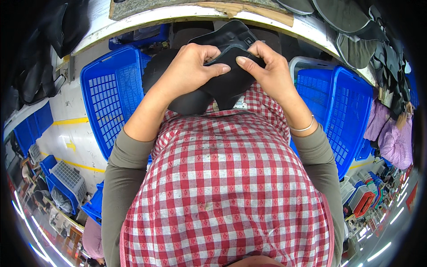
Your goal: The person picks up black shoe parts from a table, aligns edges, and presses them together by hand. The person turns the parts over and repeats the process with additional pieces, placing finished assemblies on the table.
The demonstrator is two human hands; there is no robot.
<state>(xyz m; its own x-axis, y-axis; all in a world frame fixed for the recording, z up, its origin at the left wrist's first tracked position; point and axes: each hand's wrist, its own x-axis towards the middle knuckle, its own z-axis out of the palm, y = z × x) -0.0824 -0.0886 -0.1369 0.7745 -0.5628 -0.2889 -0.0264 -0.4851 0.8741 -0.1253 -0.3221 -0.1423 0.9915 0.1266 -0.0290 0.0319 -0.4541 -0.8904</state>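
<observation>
My left hand (192,66) and my right hand (268,66) are raised over my lap, below the table edge. Between them they pinch the upper edge of a black leather-like shoe piece (232,79), each with thumb and fingers pressed together. Just beyond the fingers another black piece with a shiny surface (227,36) shows, partly covered. More black cut pieces (190,103) lie on my lap under the left hand and wrist. Whether these parts are joined to the held one, I cannot tell.
A blue perforated crate (104,100) stands to the left and another blue crate (349,120) to the right. Ahead runs the white table edge (178,24). Black and grey pieces (342,18) pile at its far right, with more black pieces (38,66) at left. A person's checked sleeve (396,140) shows at right.
</observation>
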